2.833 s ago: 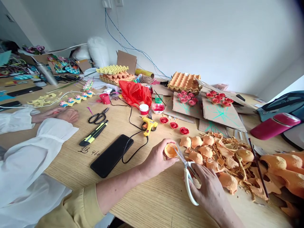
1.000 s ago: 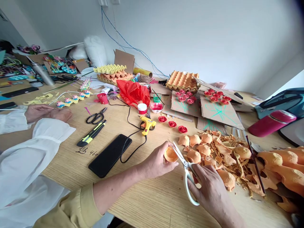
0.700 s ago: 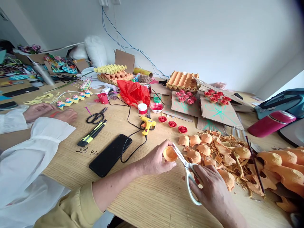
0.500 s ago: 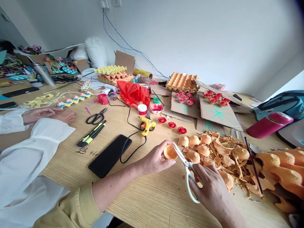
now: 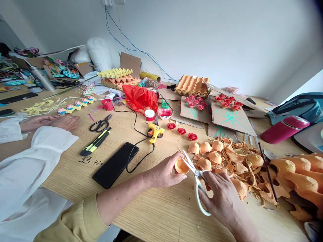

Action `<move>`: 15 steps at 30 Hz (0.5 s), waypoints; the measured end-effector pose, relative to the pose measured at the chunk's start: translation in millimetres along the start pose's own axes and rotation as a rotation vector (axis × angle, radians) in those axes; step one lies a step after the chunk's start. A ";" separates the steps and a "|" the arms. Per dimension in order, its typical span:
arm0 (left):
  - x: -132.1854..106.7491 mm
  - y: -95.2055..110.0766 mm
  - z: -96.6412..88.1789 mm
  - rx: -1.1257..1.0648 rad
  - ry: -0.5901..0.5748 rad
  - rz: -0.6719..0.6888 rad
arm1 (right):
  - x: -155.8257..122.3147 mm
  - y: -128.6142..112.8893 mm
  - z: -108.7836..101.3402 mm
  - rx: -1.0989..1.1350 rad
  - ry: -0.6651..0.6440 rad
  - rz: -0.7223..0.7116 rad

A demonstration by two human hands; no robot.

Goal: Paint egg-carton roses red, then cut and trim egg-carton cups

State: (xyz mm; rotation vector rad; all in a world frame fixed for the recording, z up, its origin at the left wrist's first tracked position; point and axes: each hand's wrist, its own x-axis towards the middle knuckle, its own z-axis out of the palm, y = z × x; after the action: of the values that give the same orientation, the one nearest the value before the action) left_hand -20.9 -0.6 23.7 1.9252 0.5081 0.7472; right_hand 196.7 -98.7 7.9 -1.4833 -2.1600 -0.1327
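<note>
My left hand (image 5: 164,173) is closed round a small orange egg-carton cup (image 5: 181,166), holding it just above the wooden table (image 5: 156,215). In my right hand (image 5: 222,200) are white-handled scissors (image 5: 195,178), fingers through the loops. The blades stand apart at the cup's rim. Just right of the cup lies a heap of cut orange cups and scraps (image 5: 232,164).
A co-worker in white sleeves rests both hands (image 5: 58,121) on the table at left. Between us lie a black phone (image 5: 115,164), a yellow-black knife (image 5: 95,145), black scissors (image 5: 100,124) and a corded yellow glue gun (image 5: 155,131). Red paper roses (image 5: 181,130), cardboard sheets (image 5: 228,118), egg trays (image 5: 192,85) and a pink flask (image 5: 285,129) sit beyond.
My hands have stayed together at the cup, with the scissor blades working at its rim and the cup turned slightly. The co-worker's hands shifted a little. The camera drifted.
</note>
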 end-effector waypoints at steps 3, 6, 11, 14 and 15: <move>0.7 4.4 -3.3 -0.003 -0.007 -0.025 | -1.1 0.7 -1.0 0.013 -0.002 -0.005; 1.7 8.1 -7.0 -0.060 -0.044 -0.071 | -3.0 3.4 -0.3 0.011 0.002 -0.025; 1.7 7.2 -10.9 -0.257 -0.016 -0.179 | -4.3 5.8 0.8 -0.035 0.026 -0.069; 1.0 6.5 -11.4 -0.360 -0.012 -0.221 | -3.5 5.3 1.7 -0.022 0.009 -0.021; 0.9 6.1 -11.2 -0.382 -0.018 -0.227 | -3.1 5.3 2.1 -0.011 0.004 0.000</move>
State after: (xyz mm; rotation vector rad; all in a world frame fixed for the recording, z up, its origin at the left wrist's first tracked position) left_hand -27.8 4.5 33.2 1.4909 0.5209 0.6280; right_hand 201.5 -98.5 3.6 -1.4883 -2.1592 -0.1466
